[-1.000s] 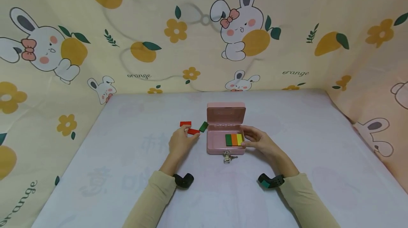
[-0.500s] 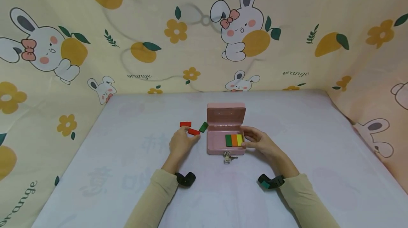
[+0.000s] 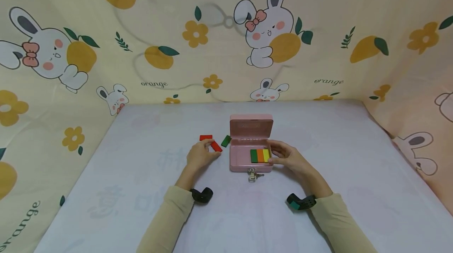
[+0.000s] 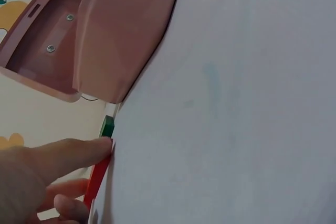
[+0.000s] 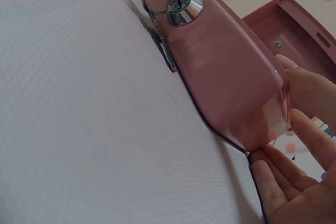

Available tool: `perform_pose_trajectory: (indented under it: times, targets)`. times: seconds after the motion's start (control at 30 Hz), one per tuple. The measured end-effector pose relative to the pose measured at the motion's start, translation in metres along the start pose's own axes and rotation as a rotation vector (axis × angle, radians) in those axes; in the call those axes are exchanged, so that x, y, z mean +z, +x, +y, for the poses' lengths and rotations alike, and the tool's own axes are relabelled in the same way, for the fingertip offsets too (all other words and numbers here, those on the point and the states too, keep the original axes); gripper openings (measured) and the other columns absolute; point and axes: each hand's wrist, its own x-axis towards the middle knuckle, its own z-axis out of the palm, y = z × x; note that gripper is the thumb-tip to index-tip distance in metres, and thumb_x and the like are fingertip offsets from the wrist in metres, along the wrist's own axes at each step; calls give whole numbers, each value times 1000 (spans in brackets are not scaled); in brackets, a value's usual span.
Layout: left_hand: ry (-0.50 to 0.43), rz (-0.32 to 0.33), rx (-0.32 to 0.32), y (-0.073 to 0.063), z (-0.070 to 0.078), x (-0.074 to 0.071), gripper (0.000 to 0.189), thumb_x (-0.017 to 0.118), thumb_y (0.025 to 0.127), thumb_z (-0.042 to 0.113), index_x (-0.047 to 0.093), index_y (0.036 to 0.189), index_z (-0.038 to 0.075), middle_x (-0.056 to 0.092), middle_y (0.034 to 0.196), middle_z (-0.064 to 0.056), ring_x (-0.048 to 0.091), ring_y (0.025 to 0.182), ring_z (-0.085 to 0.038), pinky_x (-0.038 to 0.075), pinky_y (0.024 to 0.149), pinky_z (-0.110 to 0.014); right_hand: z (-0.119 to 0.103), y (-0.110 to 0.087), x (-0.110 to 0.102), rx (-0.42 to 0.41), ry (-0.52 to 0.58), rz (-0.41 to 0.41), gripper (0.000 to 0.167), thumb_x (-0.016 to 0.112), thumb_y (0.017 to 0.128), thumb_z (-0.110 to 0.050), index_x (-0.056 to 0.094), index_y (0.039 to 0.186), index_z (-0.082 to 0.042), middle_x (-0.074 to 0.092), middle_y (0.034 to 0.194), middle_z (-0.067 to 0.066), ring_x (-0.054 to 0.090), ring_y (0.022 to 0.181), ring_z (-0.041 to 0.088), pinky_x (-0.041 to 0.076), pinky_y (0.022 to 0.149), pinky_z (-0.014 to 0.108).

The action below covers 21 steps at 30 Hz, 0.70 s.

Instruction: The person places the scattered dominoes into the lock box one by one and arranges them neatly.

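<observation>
Left of the pink lockable cash box [image 3: 239,158], my left hand [image 3: 199,156] pinches a red block [image 3: 216,146] between thumb and fingers, low over the white tabletop. In the left wrist view one end of this red block [image 4: 97,178] meets the thumb tip. Another red block [image 3: 206,137] lies just behind the hand, and a green block [image 3: 225,140] lies beside the box. My right hand [image 3: 291,159] grips the box's right side. Inside, a green block [image 3: 254,156], an orange block [image 3: 260,156] and a yellow block [image 3: 266,155] stand side by side at the right.
The box's raised lid [image 3: 251,126] leans back behind it. Keys [image 5: 160,30] on a ring hang from the front lock [image 5: 185,9]. Patterned cloth [image 3: 212,56] rises behind the tabletop [image 3: 247,213]. Each wrist wears a black camera band [image 3: 301,201].
The red block in my left hand has turned from nearly level to a steeper diagonal, its right end now closer to me. The left wrist has shifted slightly left; my right hand stays put.
</observation>
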Motion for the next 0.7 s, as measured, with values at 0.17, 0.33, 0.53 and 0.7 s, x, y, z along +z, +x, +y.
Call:
perform_pose_trajectory:
  times: [0.17, 0.33, 0.53, 0.7]
  targets:
    - [-53, 20, 33, -1, -5, -2, 55, 80, 76, 31, 63, 123, 7, 59, 86, -7, 48, 75, -15, 32, 59, -24, -2, -1, 0, 21, -3, 3, 67, 68, 89, -13, 34, 146, 0, 35, 151, 27, 34, 140, 46, 39, 111, 33]
    - [-77, 28, 31, -2, -8, -2, 50, 80, 76, 28, 64, 117, 4, 64, 95, -13, 52, 81, -19, 36, 64, -25, -2, 0, 2, 53, 8, 14, 68, 68, 88, -14, 35, 146, -3, 34, 154, 22, 33, 142, 44, 31, 111, 48]
    - [-61, 20, 4, -3, -7, -1, 48, 78, 78, 30, 64, 117, 6, 62, 92, -12, 53, 82, -20, 37, 64, -25, 1, 0, 0, 38, -1, 9, 69, 69, 88, -14, 34, 146, -1, 34, 153, 24, 34, 142, 44, 32, 111, 44]
    - [-79, 28, 45, 0, -10, -3, 45, 79, 77, 25, 66, 115, 3, 53, 78, -7, 47, 72, -17, 32, 60, -24, 3, 2, -1, 30, -3, 12, 69, 69, 87, -13, 35, 146, -1, 34, 153, 23, 34, 142, 44, 34, 111, 40]
